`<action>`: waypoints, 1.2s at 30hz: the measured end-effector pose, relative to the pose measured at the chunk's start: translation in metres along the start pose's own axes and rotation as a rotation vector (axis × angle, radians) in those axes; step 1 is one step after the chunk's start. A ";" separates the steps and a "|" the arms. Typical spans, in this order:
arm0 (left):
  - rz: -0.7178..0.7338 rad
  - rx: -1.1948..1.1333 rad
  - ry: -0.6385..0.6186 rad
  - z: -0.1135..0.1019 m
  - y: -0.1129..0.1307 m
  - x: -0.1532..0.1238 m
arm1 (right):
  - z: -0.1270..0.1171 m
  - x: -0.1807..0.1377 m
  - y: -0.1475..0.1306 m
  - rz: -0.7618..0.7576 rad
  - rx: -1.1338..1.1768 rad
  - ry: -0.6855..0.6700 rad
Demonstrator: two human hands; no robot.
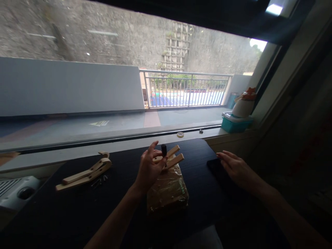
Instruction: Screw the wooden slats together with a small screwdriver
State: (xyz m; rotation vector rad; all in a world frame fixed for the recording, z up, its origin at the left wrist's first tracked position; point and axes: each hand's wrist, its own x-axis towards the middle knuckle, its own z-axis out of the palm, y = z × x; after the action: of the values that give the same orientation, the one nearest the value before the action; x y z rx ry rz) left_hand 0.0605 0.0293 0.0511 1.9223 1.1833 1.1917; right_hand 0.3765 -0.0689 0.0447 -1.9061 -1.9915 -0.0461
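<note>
My left hand (149, 166) is closed around a short black-handled tool (164, 149), which looks like a screwdriver, held upright over two wooden strips (174, 162). These strips rest on the far end of a brown block wrapped in clear film (167, 193). My fingers partly hide the strips and the tool's lower end. To the right, my right hand (234, 167) has its fingers stretched out, close to a flat black object (214, 165) on the dark table; whether it touches that object is hard to tell. Nothing shows in its fingers.
On the dark table (124, 204), a jointed wooden piece with curved ends (88, 173) lies at left, beside several small metal screws (97, 183). A tape roll (180, 134) and a teal box (234, 124) sit on the windowsill. A white appliance (18, 192) stands lower left.
</note>
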 end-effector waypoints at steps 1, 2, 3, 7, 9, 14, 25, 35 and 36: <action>-0.004 -0.007 -0.004 0.000 0.001 0.000 | 0.012 -0.006 0.005 0.031 -0.023 -0.020; -0.002 -0.012 -0.008 -0.001 0.001 -0.001 | 0.024 -0.013 0.010 0.077 -0.044 -0.051; 0.003 -0.016 -0.011 -0.001 0.001 -0.001 | 0.033 -0.018 0.016 0.119 -0.050 -0.094; 0.019 -0.009 -0.020 -0.001 -0.001 0.000 | 0.020 -0.013 0.021 0.111 -0.004 -0.043; 0.038 0.009 -0.012 0.000 -0.001 0.001 | -0.014 0.007 0.003 0.056 0.037 0.071; 0.072 0.055 -0.014 0.001 0.002 0.003 | -0.080 0.065 -0.092 -0.205 0.144 0.020; 0.176 0.010 -0.013 -0.002 0.003 0.004 | -0.048 0.123 -0.190 -0.683 -0.141 -0.495; 0.097 0.041 0.211 -0.025 -0.056 -0.031 | -0.048 0.127 -0.189 -0.585 -0.166 -0.603; 0.101 0.027 0.164 -0.022 -0.062 -0.035 | -0.049 0.127 -0.191 -0.590 -0.190 -0.611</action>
State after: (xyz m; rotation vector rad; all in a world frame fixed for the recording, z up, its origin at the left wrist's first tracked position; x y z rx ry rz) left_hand 0.0101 0.0256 -0.0040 1.9545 1.2033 1.4167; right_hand 0.2031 0.0238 0.1724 -1.4653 -3.0038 0.2223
